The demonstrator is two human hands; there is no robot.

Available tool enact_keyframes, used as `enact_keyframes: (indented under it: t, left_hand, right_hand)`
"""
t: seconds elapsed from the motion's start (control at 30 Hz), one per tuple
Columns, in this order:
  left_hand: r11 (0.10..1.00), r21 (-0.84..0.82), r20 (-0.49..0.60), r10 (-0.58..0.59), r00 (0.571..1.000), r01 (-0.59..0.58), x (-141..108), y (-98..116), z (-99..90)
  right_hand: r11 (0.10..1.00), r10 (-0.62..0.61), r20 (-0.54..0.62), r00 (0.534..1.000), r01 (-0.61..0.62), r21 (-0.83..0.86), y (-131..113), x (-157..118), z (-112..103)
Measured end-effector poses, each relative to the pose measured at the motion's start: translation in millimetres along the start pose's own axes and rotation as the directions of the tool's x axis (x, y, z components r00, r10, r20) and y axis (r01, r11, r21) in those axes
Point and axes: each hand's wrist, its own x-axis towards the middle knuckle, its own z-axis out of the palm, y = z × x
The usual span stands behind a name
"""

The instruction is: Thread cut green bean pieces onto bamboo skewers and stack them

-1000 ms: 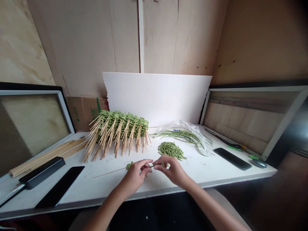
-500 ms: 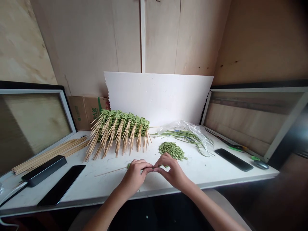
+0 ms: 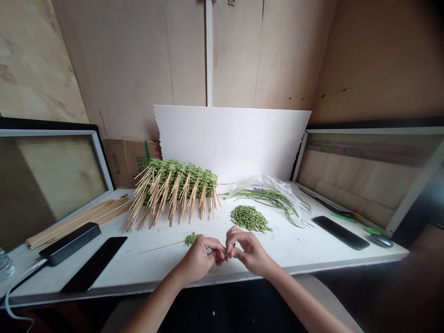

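My left hand (image 3: 207,253) and my right hand (image 3: 247,252) meet fingertip to fingertip above the front of the table. A tiny cut green stalk piece (image 3: 226,255) shows where thumbs and fingers pinch together. Just behind my left hand lies a thin wooden skewer (image 3: 161,247), with a row of short green pieces (image 3: 193,238) threaded crosswise at its right end; my hand partly hides that end. Beyond my right hand sits a loose pile of cut green stalk pieces (image 3: 250,218).
Stacked filled skewers (image 3: 182,178) stand at the back left, sticks pointing forward. Bare skewers (image 3: 81,219), a black box (image 3: 71,243) and a phone (image 3: 95,263) lie left. Long green stalks (image 3: 267,196) in a plastic bag, another phone (image 3: 341,232) and a mouse (image 3: 381,240) lie right.
Both hands have shifted slightly right and down, and their pinch has altered, with a bit of green now showing. More of the threaded pieces is uncovered. The view has turned slightly.
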Motion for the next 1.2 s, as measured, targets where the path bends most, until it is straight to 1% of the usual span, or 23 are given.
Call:
enact_keyframes:
  t: [0.1,0.17,0.23,0.33,0.4,0.43,0.5,0.57,0.63,0.67,0.73,0.83,0.93,1.1,1.2]
  left_hand:
    - [0.992,-0.123,0.075,-0.026,0.997,0.035,0,2,0.6]
    - [0.979,-0.189,0.110,-0.050,0.993,0.071,0,2,0.8]
    - [0.965,-0.241,0.126,-0.072,0.989,0.101,0,1,1.2]
    - [0.947,-0.305,0.144,-0.061,0.988,0.103,0,-2,2.5]
    - [0.938,-0.333,0.145,-0.050,0.988,0.096,0,-4,3.7]
    - [0.935,-0.342,0.131,-0.053,0.990,0.095,1,-6,4.1]
    - [0.938,-0.335,0.066,-0.072,0.995,0.090,3,-10,4.0]
    - [0.954,-0.287,-0.018,-0.093,0.996,0.084,5,-15,2.3]
    - [0.971,-0.222,-0.067,-0.107,0.992,0.090,7,-19,-0.3]
    - [0.976,-0.195,-0.074,-0.112,0.991,0.096,7,-20,-1.4]
    - [0.982,-0.157,-0.073,-0.116,0.991,0.104,8,-22,-2.7]
    - [0.988,-0.119,-0.070,-0.107,0.992,0.099,8,-22,-2.3]
    - [0.986,-0.130,-0.066,-0.113,0.991,0.104,8,-22,-2.3]
    - [0.983,-0.146,-0.078,-0.124,0.989,0.112,8,-25,-5.1]
    - [0.986,-0.130,-0.076,-0.119,0.990,0.108,8,-25,-5.3]
  right_hand:
    - [0.985,0.035,0.074,0.997,-0.047,0.165,6,-1,-1]
    - [0.970,0.054,0.102,0.993,-0.076,0.232,9,-2,0]
    - [0.962,0.048,0.106,0.993,-0.075,0.261,10,-2,1]
    - [0.965,0.022,0.130,0.991,-0.055,0.258,5,-1,0]
    - [0.978,0.013,0.149,0.989,-0.044,0.204,-1,0,-3]
    - [0.987,0.014,0.138,0.990,-0.036,0.160,-4,1,-7]
    - [0.999,0.027,0.055,0.998,-0.028,0.028,-5,3,-16]
    - [0.985,0.054,-0.072,0.996,-0.065,-0.157,-1,5,-28]
    - [0.926,0.091,-0.166,0.982,-0.145,-0.348,9,6,-40]
    - [0.888,0.113,-0.191,0.975,-0.186,-0.421,15,5,-45]
    - [0.820,0.161,-0.217,0.963,-0.253,-0.514,27,4,-51]
    - [0.756,0.198,-0.286,0.937,-0.332,-0.564,42,1,-54]
    - [0.721,0.190,-0.351,0.917,-0.373,-0.583,52,-1,-52]
    - [0.652,0.126,-0.367,0.922,-0.356,-0.670,62,-5,-48]
    - [0.652,0.144,-0.354,0.924,-0.357,-0.669,66,-6,-46]
